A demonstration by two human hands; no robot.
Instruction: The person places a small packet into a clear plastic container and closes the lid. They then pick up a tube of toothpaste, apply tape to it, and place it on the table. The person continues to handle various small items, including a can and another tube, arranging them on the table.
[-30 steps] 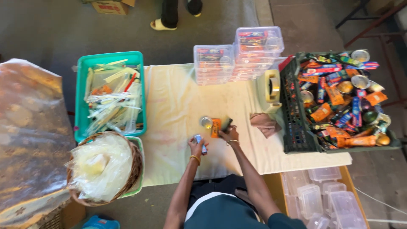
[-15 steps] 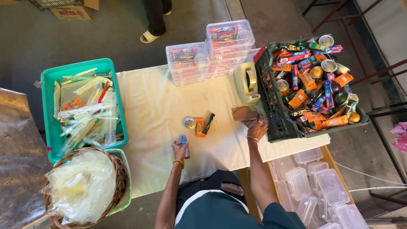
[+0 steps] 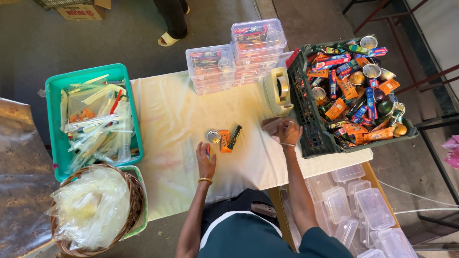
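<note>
Blue, small tube sits gripped in the left hand, fingers closed round it above the tabletop; it looks light and stiff, best pinched mid-body. Right hand presses brown paper beside the dark crate, grip unclear.

At the desk's left edge sits a tub, with a basket at the near-left corner. A crate stands at the right edge, stacked boxes along the far edge, and a tin mid-desk.
</note>
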